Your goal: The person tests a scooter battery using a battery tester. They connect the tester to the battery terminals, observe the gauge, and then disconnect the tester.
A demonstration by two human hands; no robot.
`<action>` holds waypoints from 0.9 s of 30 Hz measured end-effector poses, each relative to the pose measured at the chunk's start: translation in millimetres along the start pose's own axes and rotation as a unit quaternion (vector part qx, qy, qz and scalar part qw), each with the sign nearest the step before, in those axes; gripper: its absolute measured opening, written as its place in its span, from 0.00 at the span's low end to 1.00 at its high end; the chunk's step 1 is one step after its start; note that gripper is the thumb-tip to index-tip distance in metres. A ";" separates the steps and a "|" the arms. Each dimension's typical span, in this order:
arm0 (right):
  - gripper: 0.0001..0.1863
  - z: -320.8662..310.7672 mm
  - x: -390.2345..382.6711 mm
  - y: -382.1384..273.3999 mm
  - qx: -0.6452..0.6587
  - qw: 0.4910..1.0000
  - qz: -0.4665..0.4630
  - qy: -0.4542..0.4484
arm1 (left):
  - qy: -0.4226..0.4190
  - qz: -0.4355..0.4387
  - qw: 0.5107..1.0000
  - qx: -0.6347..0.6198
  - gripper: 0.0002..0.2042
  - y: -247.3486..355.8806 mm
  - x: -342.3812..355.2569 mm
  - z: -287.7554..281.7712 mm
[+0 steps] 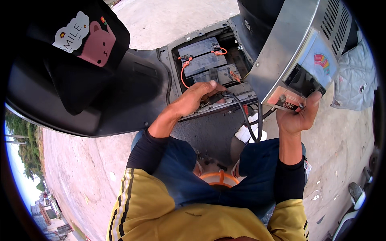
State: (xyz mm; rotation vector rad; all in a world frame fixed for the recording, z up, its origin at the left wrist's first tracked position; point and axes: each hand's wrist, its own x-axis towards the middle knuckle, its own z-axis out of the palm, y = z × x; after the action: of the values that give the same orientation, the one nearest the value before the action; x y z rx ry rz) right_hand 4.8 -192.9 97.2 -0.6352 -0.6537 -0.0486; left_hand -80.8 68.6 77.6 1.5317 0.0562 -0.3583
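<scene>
My left hand (196, 95) is closed around the end of a thick black cable (243, 107) at the near edge of an open scooter battery compartment (173, 76). The fingers partly hide that end, so its exact shape is unclear. Inside lie several dark batteries (207, 64), joined by orange wires (183, 74). At the right, my right hand (296, 116) grips the lower corner of a metal-cased battery tester (277, 52). Its thumb lies on the front panel and its other fingers are hidden behind. The tester has a coloured dial (321, 62), and black cables loop below it.
The scooter's black footboard (132, 80) and a black cover with a pink bear (98, 46) fill the left. White scraps (243, 134) lie below the cables. A grey quilted cloth (354, 78) is at the far right. Between my legs shows an orange-framed seat (220, 176).
</scene>
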 end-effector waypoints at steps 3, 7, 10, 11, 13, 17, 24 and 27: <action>0.28 -1.4 -0.8 -0.9 -0.004 1.000 -0.005 0.006 | 0.048 -0.016 0.999 -0.020 0.30 -1.0 1.7 -2.2; 0.28 -0.9 -1.5 -1.4 0.014 1.000 -0.008 0.001 | 0.067 -0.022 0.997 -0.037 0.30 3.5 -0.4 -1.2; 0.28 -1.1 -1.6 -0.6 0.020 1.000 -0.005 -0.004 | 0.069 -0.029 0.995 -0.073 0.30 1.0 0.7 -2.8; 0.28 -3.8 -2.2 -0.5 0.014 1.000 -0.004 -0.001 | 0.069 -0.032 0.993 -0.086 0.30 -0.5 2.0 -4.1; 0.28 -4.7 -1.7 -0.5 0.007 1.000 -0.003 0.000 | 0.061 -0.034 0.992 -0.101 0.28 -5.7 3.9 -14.0; 0.28 -2.9 -0.8 -0.4 0.020 1.000 -0.002 0.010 | 0.101 -0.048 0.992 -0.065 0.29 2.2 0.8 -10.1; 0.27 -2.8 -0.3 -1.0 0.023 0.999 -0.006 0.028 | 0.100 -0.048 0.988 -0.109 0.30 -2.6 3.5 -16.2; 0.27 -1.1 0.2 -0.8 0.016 0.999 -0.007 0.035 | 0.095 -0.045 0.989 -0.109 0.31 -3.4 3.4 -18.0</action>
State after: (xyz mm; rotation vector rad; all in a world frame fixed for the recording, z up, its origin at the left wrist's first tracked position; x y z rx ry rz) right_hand 5.3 -194.2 97.0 -0.5944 -0.5902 -0.0735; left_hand -75.1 85.6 72.6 1.3457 0.3057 -0.2672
